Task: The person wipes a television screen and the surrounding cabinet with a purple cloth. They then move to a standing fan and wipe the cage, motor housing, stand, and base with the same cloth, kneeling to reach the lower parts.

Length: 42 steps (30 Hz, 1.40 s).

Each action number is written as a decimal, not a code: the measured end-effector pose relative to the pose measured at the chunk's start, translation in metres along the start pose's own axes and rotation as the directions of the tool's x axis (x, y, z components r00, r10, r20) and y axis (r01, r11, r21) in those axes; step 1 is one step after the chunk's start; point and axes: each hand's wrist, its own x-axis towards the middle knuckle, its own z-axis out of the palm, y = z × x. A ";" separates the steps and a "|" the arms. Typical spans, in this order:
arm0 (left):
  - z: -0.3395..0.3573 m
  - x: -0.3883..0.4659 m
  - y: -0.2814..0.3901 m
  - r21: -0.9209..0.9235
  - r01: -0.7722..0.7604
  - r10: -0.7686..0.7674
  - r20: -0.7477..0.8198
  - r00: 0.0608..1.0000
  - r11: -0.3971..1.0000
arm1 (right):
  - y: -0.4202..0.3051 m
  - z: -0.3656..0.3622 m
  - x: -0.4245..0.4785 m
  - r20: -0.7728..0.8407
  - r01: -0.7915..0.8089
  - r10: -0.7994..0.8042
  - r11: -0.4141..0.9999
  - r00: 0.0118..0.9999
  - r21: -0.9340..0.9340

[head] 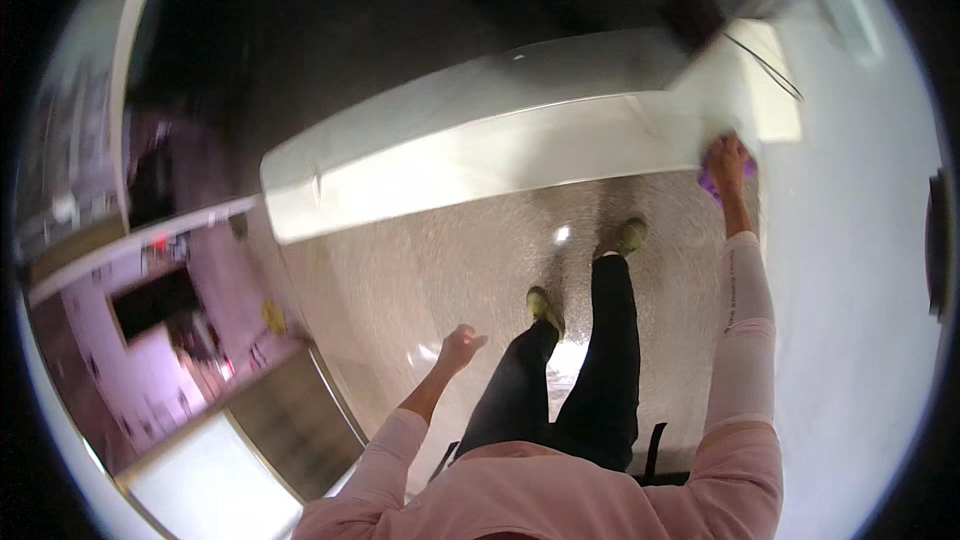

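My right hand (726, 165) is shut on a purple cloth (707, 184), which bunches out on both sides of the fingers. Hand and cloth are at the right end of a long white ledge (450, 165), close to the pale wall (840, 255). How firmly the cloth presses on the ledge cannot be made out. Low in front of my body, my left hand (459, 349) hangs over the floor with loosely curled fingers, the thumb a little apart. Nothing shows in it, and it touches nothing.
A large dark glossy surface (420, 7) lies beyond the ledge. Thin dark cable (765, 67) crosses a cream block (776, 105) at the corner. My shoes (632, 235) stand on shiny speckled floor (420, 285). Left, blurred, are a low cabinet (292, 420) and a pink-lit area with a yellow item (274, 316).
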 end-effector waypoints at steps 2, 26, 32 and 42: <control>0.015 -0.037 -0.028 -0.072 0.133 -0.132 0.026 0.991 0.988 | -0.012 0.031 -0.015 0.123 0.139 -0.101 0.926 0.987 -0.352; 0.230 -0.177 -0.082 -0.741 0.546 -0.428 0.378 0.821 0.391 | -0.454 0.314 -0.360 0.620 0.922 -0.699 0.371 0.356 -0.112; 0.229 -0.155 -0.026 -0.804 0.553 -0.515 0.386 0.765 0.219 | -0.533 0.334 -0.364 0.590 0.877 -0.770 0.086 -0.242 0.472; 0.243 -0.138 0.036 -0.931 0.330 -0.646 0.348 0.679 -0.155 | -0.490 0.340 -0.342 0.539 0.811 -0.639 -0.563 -0.548 0.157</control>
